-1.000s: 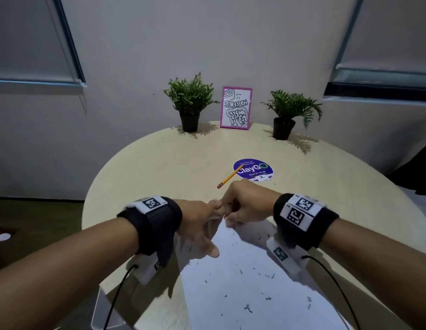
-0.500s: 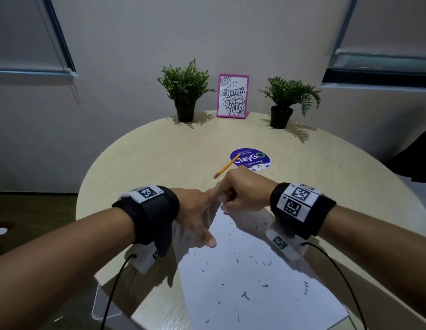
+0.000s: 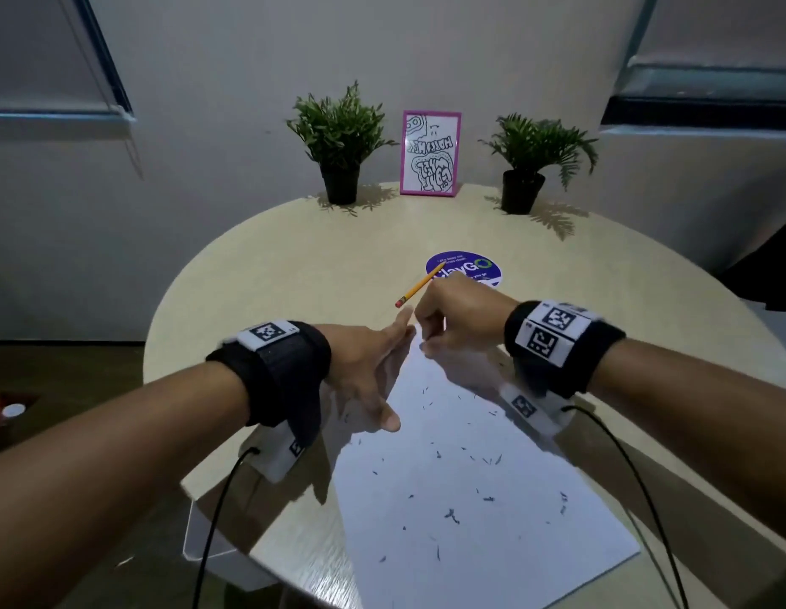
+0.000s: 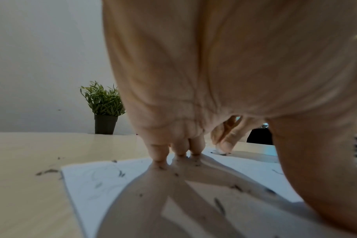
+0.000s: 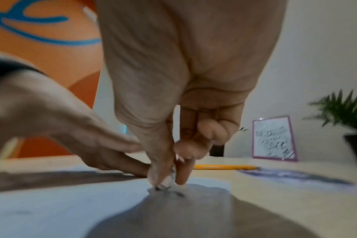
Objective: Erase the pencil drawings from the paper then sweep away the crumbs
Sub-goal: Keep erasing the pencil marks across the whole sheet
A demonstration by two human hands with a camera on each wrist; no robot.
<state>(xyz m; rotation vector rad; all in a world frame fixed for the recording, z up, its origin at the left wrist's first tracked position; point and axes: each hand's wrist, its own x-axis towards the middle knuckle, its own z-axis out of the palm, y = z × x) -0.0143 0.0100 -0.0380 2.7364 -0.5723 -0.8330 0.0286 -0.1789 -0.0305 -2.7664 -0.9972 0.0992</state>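
Left hand [image 3: 360, 371] lies flat, fingers straight, pinning the paper [image 3: 461, 498] at 12 o'clock, while right hand [image 3: 459, 316], grip clenched, pinches an eraser [image 5: 169, 178] beside it.

The room is dim, yet light from above throws hard shadows of my hands across the paper [image 3: 470, 498]. My right wrist view is smeared with blur; the head view bows at its edges.

White paper [image 3: 470, 498] lies flat, strewn with dark crumbs [image 3: 451, 515], drawings seemingly faint.
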